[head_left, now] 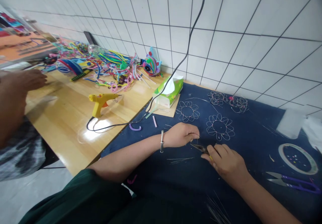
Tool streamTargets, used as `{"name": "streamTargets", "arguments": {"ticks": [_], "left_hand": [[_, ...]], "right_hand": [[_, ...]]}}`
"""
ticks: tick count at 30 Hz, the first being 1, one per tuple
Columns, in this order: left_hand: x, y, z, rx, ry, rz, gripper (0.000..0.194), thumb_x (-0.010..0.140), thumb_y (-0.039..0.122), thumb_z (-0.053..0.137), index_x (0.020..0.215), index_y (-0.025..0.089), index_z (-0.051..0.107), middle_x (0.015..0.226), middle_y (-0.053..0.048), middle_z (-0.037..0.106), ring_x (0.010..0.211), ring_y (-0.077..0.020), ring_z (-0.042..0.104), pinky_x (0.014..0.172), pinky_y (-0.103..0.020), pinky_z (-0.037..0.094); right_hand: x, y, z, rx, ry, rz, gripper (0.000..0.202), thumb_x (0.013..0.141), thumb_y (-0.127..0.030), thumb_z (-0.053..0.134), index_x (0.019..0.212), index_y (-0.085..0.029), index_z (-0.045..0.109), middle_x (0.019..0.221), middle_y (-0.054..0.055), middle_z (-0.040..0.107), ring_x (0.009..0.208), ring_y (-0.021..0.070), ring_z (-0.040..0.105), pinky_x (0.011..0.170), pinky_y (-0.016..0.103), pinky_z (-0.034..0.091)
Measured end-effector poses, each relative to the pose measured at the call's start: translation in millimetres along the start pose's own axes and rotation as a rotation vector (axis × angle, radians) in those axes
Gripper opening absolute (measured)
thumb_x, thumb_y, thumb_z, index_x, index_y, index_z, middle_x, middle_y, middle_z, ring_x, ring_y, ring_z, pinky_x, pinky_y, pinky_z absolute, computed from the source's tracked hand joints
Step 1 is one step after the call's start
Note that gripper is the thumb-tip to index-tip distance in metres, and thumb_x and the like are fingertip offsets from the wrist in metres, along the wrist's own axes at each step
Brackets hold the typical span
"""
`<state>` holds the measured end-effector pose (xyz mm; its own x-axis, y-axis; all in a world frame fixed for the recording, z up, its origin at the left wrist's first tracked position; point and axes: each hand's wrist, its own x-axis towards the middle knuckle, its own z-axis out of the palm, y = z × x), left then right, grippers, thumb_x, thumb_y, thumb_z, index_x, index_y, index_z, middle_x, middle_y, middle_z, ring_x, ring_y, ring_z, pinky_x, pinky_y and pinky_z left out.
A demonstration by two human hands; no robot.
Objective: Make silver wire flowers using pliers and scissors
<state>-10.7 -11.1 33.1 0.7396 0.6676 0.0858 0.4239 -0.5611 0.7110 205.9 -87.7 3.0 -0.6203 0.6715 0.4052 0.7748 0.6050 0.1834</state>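
Below the tissue pack (164,97), the left hand (181,134) mostly hides the tiny piece (191,141) it pinches and the right hand (227,163) covers much of the pliers (201,148); left of the pack, the view's edge cuts off a co-worker's arm (11,106)

White tiled wall (233,11), glossy wooden table (134,101), pale grey floor (56,190)

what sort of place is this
Probably a craft workshop: a yellow glue gun rests on the wooden table, colourful strips are heaped by the tiled wall, and flower-shaped wire pieces lie on the dark blue cloth.
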Motion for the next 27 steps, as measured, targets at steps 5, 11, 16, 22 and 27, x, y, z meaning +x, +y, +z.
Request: {"name": "streamTargets", "arguments": {"ticks": [5, 11, 16, 22, 27], "left_hand": [[-0.9, -1.7, 0.8, 0.062, 0.023, 0.101, 0.023, 0.088, 0.022, 0.037, 0.088, 0.015, 0.058, 0.086, -0.005, 0.061, 0.080, -0.0125, 0.055, 0.075, -0.022, 0.039], [-1.7, -3.7, 0.5, 0.068, -0.014, 0.141, 0.024, 0.089, 0.024, 0.035, 0.091, 0.015, 0.057, 0.093, -0.006, 0.062, 0.087, -0.0137, 0.055, 0.079, -0.024, 0.040], [-2.2, -5.0, 0.5, 0.082, -0.035, 0.162, 0.023, 0.088, 0.024, 0.036, 0.092, 0.015, 0.056, 0.097, -0.006, 0.062, 0.089, -0.0136, 0.056, 0.079, -0.024, 0.040], [-2.3, -7.1, 0.5, 0.128, -0.035, 0.211, 0.023, 0.089, 0.023, 0.035, 0.091, 0.016, 0.057, 0.095, -0.005, 0.063, 0.086, -0.0128, 0.057, 0.075, -0.023, 0.041], [-1.5, -9.4, 2.5, 0.164, -0.045, 0.237, 0.021, 0.088, 0.024, 0.037, 0.090, 0.016, 0.057, 0.092, -0.003, 0.063, 0.079, -0.0107, 0.058, 0.071, -0.021, 0.042]], "right_hand": [[-1.2, -2.5, 0.6, 0.044, -0.016, 0.027, 0.027, 0.082, -0.040, 0.051, 0.093, -0.016, 0.060, 0.066, 0.002, 0.054, 0.062, 0.0106, 0.049, 0.053, 0.024, 0.031], [-1.5, -4.7, 0.7, 0.104, -0.029, 0.064, 0.025, 0.082, -0.039, 0.052, 0.091, -0.017, 0.061, 0.065, 0.001, 0.055, 0.059, 0.0097, 0.051, 0.052, 0.023, 0.031], [-0.7, -5.5, -0.9, 0.159, -0.051, 0.087, 0.025, 0.083, -0.039, 0.050, 0.086, -0.017, 0.062, 0.062, 0.000, 0.055, 0.057, 0.0087, 0.052, 0.051, 0.022, 0.033], [-1.5, -5.0, -0.1, 0.276, -0.113, 0.124, 0.029, 0.085, -0.040, 0.045, 0.084, -0.017, 0.062, 0.060, 0.000, 0.055, 0.056, 0.0084, 0.052, 0.053, 0.020, 0.034], [-2.1, -6.0, 2.4, 0.346, -0.173, 0.168, 0.034, 0.086, -0.044, 0.042, 0.081, -0.018, 0.063, 0.059, 0.000, 0.054, 0.053, 0.0085, 0.051, 0.051, 0.021, 0.034]]}}
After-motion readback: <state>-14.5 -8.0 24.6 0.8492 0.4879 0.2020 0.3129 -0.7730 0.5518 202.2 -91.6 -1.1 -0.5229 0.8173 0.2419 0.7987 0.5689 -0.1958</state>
